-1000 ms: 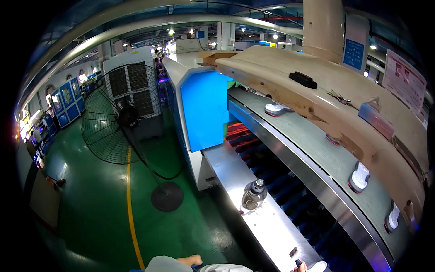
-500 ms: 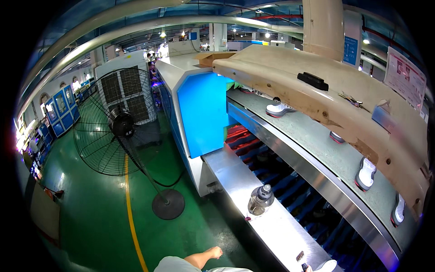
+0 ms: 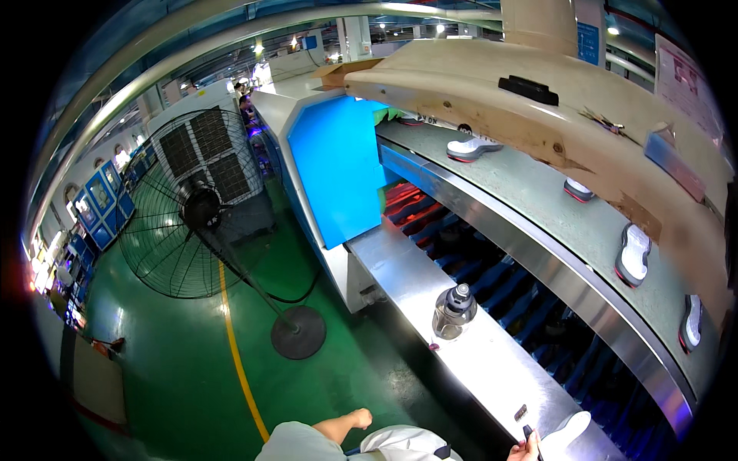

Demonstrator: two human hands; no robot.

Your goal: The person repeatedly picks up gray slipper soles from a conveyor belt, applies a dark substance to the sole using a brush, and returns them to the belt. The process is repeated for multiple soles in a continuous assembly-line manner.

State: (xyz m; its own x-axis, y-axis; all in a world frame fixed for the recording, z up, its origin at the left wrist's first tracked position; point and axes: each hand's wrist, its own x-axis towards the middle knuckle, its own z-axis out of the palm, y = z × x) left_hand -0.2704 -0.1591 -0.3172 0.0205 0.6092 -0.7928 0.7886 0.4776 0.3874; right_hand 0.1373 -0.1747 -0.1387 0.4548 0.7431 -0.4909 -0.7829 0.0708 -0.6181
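Note:
At the lower edge, my right hand is closed round the dark handle of a small brush. Its brown bristles point away from me over the metal ledge. Just right of that hand, a white shoe sole lies on the ledge, partly cut off by the picture's lower part. My left hand hangs to the left of the ledge, above the green floor, its fingers curled in a loose fist. Nothing shows in it.
A dark clear bottle stands on the ledge. Beyond it, a conveyor belt carries several white soles under a beige hood. A blue machine panel ends the ledge. At left stands a fan on a round base.
The view has shifted, bringing the ledge and sole further into sight. More of my right hand and the brush shows now. My left hand stays low with its fingers curled.

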